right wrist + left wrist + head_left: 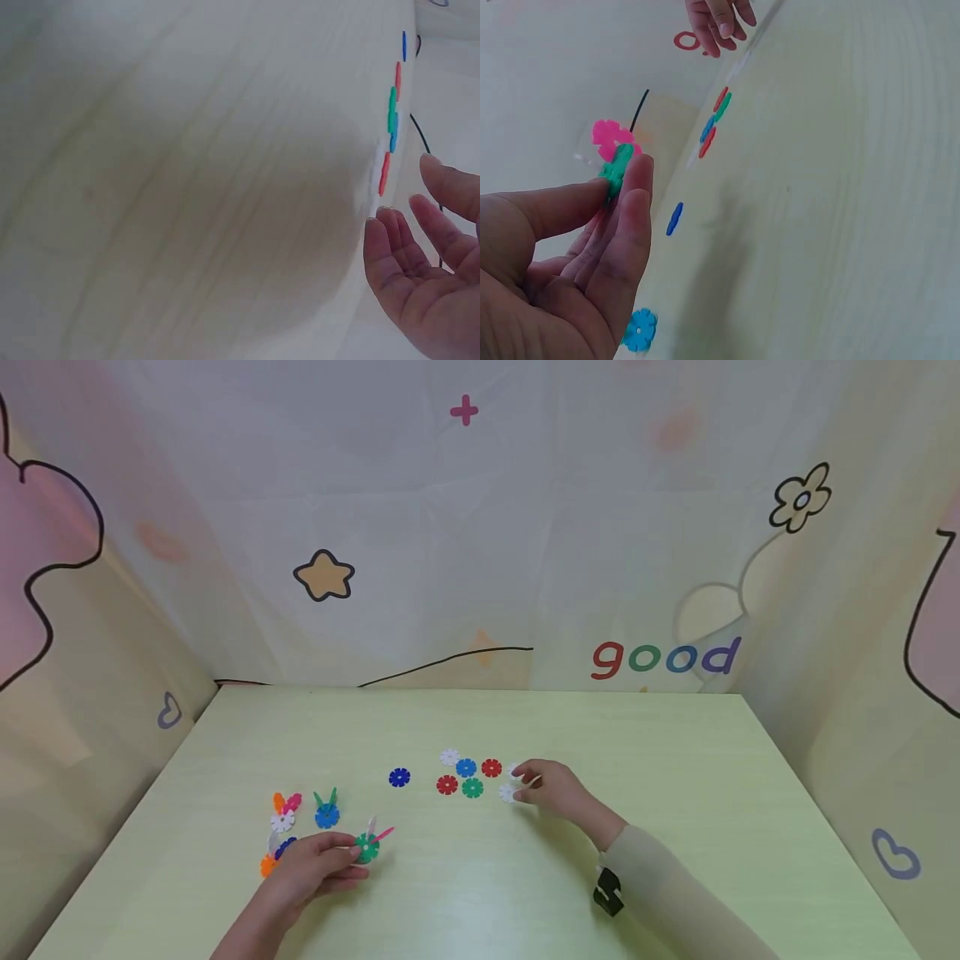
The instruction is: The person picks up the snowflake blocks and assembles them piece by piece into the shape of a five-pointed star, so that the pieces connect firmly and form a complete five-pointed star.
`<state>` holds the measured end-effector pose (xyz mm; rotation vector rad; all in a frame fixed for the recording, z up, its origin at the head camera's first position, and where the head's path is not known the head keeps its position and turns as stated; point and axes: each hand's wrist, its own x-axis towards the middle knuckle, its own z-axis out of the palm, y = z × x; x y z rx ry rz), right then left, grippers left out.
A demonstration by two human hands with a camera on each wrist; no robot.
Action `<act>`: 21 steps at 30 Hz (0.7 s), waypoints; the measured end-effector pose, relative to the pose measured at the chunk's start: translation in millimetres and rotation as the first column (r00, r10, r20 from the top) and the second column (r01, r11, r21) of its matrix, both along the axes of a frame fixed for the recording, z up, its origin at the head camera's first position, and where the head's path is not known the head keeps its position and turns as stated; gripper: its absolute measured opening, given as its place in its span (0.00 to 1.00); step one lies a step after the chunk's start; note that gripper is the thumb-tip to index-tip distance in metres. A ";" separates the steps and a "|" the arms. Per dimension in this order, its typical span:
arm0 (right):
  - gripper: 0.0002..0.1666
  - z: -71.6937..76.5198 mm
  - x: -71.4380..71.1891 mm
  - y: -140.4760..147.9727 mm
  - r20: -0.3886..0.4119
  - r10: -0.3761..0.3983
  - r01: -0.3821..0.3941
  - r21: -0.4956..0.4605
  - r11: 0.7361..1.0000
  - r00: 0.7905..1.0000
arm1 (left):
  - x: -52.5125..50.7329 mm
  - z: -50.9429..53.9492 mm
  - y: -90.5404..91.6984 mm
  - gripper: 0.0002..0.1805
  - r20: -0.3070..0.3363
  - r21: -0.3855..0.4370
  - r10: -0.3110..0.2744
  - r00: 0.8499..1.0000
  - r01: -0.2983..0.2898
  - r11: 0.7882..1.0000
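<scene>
My left hand (311, 867) pinches a green snowflake disc (367, 850) between thumb and fingers. A pink disc (609, 137) and a whitish one are slotted into its upper edge, sticking up like two ears. My right hand (553, 788) hovers by two white snowflake discs (507, 793), partly covering them; its fingers are loosely bent and apart, as the right wrist view shows, with nothing between them. Left of these discs lie loose ones: red (491, 767), blue (466, 767), green (472, 788), another red (447, 785) and a white (449, 757).
A dark blue disc (399, 777) lies alone on the pale table (600, 735). At the left are joined pieces: a blue disc with green ears (327, 815), a white one with orange and pink (282, 821), and an orange one (268, 865) partly behind my left hand. Printed curtains surround the table.
</scene>
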<state>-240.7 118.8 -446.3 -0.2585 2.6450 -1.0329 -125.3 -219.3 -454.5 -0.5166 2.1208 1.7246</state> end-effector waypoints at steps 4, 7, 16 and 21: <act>0.19 -4.3 -5.4 -2.1 -0.001 0.003 -0.003 0.036 0.999 1.000 | 0.8 -4.8 -8.7 0.21 0.008 0.000 0.017 1.000 -0.017 1.000; 0.19 -6.7 -8.9 -3.0 0.007 0.004 -0.004 0.054 0.999 1.000 | 1.3 -7.9 -14.5 0.23 0.012 -0.011 0.013 1.000 -0.013 1.000; 0.19 -12.6 -14.1 -7.1 0.022 0.017 -0.019 0.115 0.993 1.000 | 0.9 -20.7 -27.7 0.19 0.037 -0.049 0.028 0.999 -0.026 0.998; 0.19 -12.8 -14.8 -8.6 0.021 0.024 -0.026 0.124 0.992 0.999 | 0.4 -23.1 -32.1 0.19 0.048 -0.071 0.019 0.999 -0.016 0.997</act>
